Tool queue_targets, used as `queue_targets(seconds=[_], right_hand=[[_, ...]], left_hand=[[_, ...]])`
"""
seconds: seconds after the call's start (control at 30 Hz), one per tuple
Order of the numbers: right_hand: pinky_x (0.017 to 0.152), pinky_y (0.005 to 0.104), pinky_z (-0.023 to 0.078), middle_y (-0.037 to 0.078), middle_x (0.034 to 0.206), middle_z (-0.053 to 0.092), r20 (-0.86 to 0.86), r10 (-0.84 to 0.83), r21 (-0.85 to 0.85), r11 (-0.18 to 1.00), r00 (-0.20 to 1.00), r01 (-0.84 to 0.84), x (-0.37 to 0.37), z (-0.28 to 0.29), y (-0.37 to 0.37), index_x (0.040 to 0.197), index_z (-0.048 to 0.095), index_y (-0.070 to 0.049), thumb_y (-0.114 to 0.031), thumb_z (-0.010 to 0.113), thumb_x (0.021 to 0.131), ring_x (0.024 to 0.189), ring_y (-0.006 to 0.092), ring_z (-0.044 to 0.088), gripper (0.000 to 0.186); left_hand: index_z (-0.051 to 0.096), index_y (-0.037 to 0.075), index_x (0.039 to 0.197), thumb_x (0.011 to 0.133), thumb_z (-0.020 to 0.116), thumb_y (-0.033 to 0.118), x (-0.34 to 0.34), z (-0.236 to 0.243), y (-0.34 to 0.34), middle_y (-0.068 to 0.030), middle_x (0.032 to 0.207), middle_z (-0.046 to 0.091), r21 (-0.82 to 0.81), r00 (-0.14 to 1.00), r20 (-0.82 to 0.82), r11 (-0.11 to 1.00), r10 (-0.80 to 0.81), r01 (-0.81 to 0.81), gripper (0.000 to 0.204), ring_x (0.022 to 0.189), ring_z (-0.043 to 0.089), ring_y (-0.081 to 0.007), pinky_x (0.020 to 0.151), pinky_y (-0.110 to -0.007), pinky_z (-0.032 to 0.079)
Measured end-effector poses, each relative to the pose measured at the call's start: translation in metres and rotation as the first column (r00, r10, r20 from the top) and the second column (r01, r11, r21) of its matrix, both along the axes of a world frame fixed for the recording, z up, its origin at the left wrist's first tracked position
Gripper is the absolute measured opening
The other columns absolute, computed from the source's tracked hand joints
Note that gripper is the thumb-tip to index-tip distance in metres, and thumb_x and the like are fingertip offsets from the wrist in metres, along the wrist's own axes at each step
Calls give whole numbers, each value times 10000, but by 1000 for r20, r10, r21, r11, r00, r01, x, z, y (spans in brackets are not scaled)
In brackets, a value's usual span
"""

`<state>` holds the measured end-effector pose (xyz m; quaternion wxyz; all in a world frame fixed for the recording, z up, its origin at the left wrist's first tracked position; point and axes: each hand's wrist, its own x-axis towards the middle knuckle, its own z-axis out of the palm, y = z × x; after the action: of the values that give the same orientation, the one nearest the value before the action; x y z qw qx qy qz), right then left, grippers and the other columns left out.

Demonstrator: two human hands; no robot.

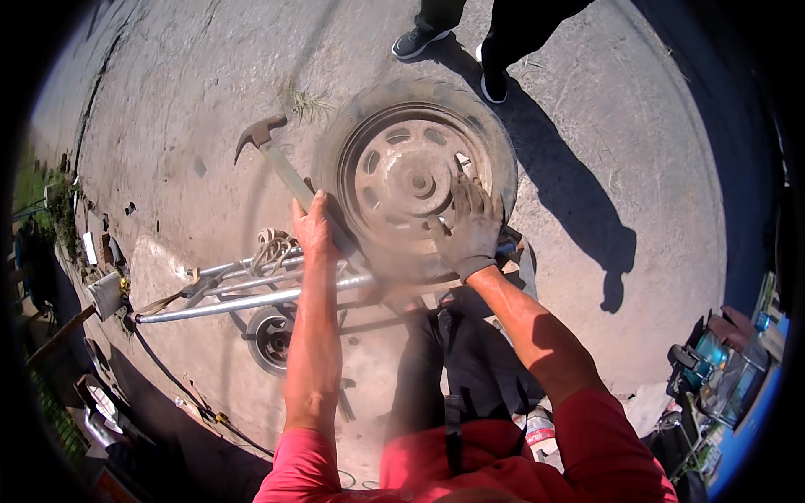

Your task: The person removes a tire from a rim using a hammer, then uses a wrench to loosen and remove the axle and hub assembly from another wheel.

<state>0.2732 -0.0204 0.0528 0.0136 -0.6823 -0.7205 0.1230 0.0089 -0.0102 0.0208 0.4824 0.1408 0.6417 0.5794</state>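
Wheel [404, 178] under right hand [467, 233], perhaps against left [313, 228]

Open path over concrete [168, 92], upper left. Blocking: hammer [287, 174] left of wheel [411, 172], metal tubes [243, 301] mid-left, person's legs [511, 33] top.

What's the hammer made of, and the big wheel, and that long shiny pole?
Hammer head: probably steel, dull brown like rust.
Handle: maybe wood, pale and straight; hard to be sure.
Tire: likely rubber, thick, dusty and not shiny.
Wheel disc: probably metal, dusty, with neat slots around it.
Pole: looks like smooth silvery metal, because it gleams.
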Motion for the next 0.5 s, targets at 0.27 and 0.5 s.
queue_targets(seconds=[0.27, 0.5], right_hand=[[1269, 564, 121, 135, 1605, 434, -7, 5, 21, 1000, 1000, -5, 1, -6, -3, 1573, 420, -41, -533, 630, 884, 1478, 328, 371, 872], [1255, 573, 138, 159, 1587, 453, -82, 7, 30, 1000, 997, -5, 3, -8, -3, 1549, 442, -31, -501, 635, 890, 1464, 352, 384, 831]], left_hand=[[586, 32, 1332, 958, 725, 230, -4, -10, 3, -66, 1077, 670, -129, 987, -162, 992, -23, 2, 446, 945, 616, -178, 853, -340, 499], [586, -19, 1336, 968, 709, 255, -8, -28, 1, -129, 1086, 691, -134, 948, -316, 991, -27, -16, 475, 949, 637, -224, 860, -365, 508]])
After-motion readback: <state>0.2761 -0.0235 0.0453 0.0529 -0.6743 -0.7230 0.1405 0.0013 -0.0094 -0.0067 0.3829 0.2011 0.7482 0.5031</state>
